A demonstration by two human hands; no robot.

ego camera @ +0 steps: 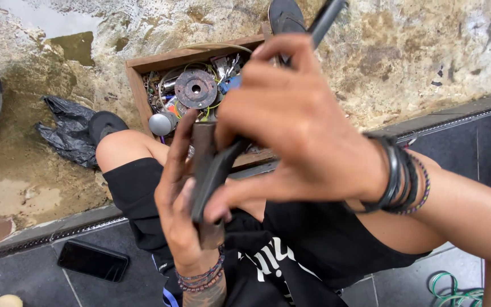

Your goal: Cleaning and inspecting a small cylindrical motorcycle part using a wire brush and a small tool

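My left hand (pixel 177 199) grips a flat rusty-brown metal bar (pixel 204 148), held upright close to the camera above my lap. A long dark tool (pixel 214 176) lies in my right hand (pixel 296 125), its lower end resting against the bar and its handle (pixel 328 17) sticking up to the top edge. Both wrists carry bracelets. The fingers hide most of the tool's middle, so its exact kind is unclear.
A wooden box (pixel 143 91) of metal parts, wires and a rusty disc (pixel 196 88) stands on the dirty concrete ahead. A black phone (pixel 93 260) lies on the dark tile step at the left. A black plastic bag (pixel 66 133), sandals and a green cable coil (pixel 456 290) lie around.
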